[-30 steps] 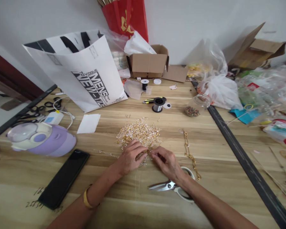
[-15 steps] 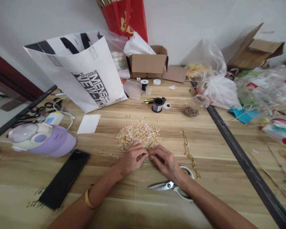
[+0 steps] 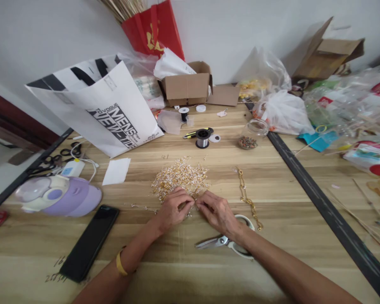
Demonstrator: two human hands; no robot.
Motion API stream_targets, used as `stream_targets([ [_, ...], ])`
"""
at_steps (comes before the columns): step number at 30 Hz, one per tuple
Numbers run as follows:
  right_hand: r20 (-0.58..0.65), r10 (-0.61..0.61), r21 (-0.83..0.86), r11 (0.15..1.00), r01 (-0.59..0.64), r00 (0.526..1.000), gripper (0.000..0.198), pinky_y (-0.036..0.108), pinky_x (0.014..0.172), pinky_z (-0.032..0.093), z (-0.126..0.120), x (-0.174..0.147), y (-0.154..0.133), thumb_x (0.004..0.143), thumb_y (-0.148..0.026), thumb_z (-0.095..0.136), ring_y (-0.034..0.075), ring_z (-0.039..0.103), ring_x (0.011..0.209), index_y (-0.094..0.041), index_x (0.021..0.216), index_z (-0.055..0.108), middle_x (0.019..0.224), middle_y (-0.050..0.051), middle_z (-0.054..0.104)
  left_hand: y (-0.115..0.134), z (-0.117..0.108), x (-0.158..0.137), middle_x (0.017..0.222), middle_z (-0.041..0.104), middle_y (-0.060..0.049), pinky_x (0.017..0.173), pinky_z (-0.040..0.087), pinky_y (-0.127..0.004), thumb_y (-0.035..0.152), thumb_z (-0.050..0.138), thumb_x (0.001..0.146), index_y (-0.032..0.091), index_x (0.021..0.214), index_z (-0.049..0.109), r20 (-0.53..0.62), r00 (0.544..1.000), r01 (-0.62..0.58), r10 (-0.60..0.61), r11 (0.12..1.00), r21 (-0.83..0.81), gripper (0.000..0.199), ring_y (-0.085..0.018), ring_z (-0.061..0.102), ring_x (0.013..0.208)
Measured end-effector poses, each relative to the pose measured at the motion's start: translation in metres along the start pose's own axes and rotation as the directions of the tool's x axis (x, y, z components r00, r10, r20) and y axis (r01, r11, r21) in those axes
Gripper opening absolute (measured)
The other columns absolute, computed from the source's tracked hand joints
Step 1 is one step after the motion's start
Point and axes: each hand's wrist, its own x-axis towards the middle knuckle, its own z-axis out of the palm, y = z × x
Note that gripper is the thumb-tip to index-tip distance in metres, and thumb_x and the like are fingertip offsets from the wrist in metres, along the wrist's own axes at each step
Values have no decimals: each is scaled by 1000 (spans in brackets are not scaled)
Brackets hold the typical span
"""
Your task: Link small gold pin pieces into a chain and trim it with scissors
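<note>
Left forearm [image 3: 139,245] slants up to right, right forearm [image 3: 281,258] up to left. Left hand [image 3: 175,209] and right hand [image 3: 218,213] face each other, tips very near, backs upward. In both, fingers curl, thumb goes toward forefinger; exact grip too small to tell.

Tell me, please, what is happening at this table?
A person's left hand and right hand are close together at the near edge of a pile of small gold and pale pieces. Each pinches, but anything held is too small to tell. Scissors lie partly hidden by the right forearm, with a gold chain beyond.
</note>
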Motion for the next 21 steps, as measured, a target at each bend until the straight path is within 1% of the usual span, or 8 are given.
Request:
stream_targets([
  [3,12,18,-24,1000,-18,1000,13,24,64,41,-1,0,-1,86,-10,49,14,55,70,-18,80,57,79,2,56,-1,-2,6,68,62,-4,70,42,-30,19,52,85,16,72,61,-15,999,32,-31,999,28,16,-16,52,70],
  [6,17,34,-32,999,-33,999,14,23,65,42,-2,-1,-1,86,-9,50,13,55,70,-19,80,59,82,3,56,-4,-5,16,71,64,-3,70,42,-30,21,54,84,17,72,61,-33,994,105,-103,991,87,15,-16,54,71],
  [8,20,33,-28,999,-33,999,14,23,66,42,-2,-1,-1,86,-9,50,13,55,71,-19,82,60,84,3,57,-10,-8,25,74,65,-3,74,42,-31,20,54,84,17,73,62,-52,989,143,-137,980,136,13,-16,56,74],
  [10,20,30,-19,999,-30,999,13,23,66,42,-2,-1,0,85,-9,51,13,56,72,-18,83,61,83,3,58,-17,-9,35,76,65,-3,77,42,-32,19,55,83,18,74,63,-72,989,140,-128,968,208,12,-17,56,75],
  [12,19,31,-11,999,-31,999,12,23,66,42,-1,-2,1,85,-10,52,13,56,71,-18,84,61,83,3,59,-25,-10,44,80,65,-3,79,42,-33,19,56,82,18,78,64,-64,990,141,-128,947,290,9,-18,55,80],
  [17,3,15,-9,1000,-15,1000,11,22,63,41,0,-1,3,84,-10,53,12,54,68,-18,82,61,80,2,58,-39,-7,57,83,65,-3,81,42,-35,18,55,82,18,80,64,25,990,114,-138,899,423,9,-19,54,84],
  [21,-7,6,6,1000,-6,1000,11,21,62,40,0,-1,3,84,-10,53,12,54,68,-18,83,61,80,2,58,-43,-4,59,82,64,-3,83,40,-36,19,53,83,19,77,64,66,989,86,-130,883,461,13,-19,53,83],
])
